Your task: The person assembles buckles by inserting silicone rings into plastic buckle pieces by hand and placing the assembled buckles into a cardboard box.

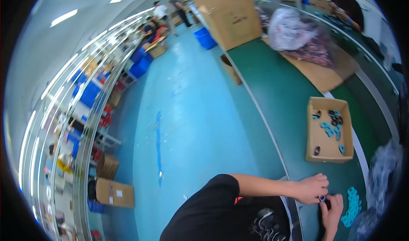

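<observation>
My left hand and my right hand meet over the green worktop, both closed on one small dark part with a pale, ring-like edge. The fingers hide most of that part, so its exact kind does not show. Just right of my right hand lies a pile of small turquoise looped pieces. Beyond my hands stands an open cardboard tray, holding several small black pieces and turquoise pieces.
Clear plastic bags lie along the right side. Farther off, a bag of reddish pieces rests on flattened cardboard, near a large carton. Blue floor runs left of the bench. People work at the far right and in the distance.
</observation>
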`<state>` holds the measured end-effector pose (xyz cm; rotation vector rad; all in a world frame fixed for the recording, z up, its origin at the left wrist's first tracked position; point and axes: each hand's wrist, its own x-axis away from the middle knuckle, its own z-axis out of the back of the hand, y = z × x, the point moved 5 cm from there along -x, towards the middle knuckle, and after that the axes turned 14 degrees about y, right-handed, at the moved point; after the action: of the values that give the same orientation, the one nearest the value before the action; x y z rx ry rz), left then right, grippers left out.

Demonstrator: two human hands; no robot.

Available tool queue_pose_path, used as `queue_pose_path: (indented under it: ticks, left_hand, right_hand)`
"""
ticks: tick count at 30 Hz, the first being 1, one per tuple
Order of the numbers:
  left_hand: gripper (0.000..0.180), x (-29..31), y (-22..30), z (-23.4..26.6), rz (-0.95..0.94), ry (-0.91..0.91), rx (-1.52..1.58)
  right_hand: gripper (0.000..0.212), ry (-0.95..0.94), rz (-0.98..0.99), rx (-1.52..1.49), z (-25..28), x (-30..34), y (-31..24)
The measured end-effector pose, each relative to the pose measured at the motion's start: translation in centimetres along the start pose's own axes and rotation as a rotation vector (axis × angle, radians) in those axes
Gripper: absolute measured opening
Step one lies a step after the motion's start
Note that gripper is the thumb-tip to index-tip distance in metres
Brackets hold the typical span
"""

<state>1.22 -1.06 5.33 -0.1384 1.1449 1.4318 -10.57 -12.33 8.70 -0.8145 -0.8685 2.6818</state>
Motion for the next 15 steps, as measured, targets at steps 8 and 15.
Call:
queue_pose_path:
  ticks: [8,15]
  left_hand:
    - [0.033,-1.7,-1.3,1.3,-0.127,-0.181,0.107]
    - [0.031,-3.8,-0.2,2.8,-0.038,-0.275,0.134]
  right_hand:
    - [0.027,-0.153,-0.056,0.029,0.4,-1.2,-0.2]
    - [0.026,-0.048,0.008,0.012,0.4,-0.3,0.2]
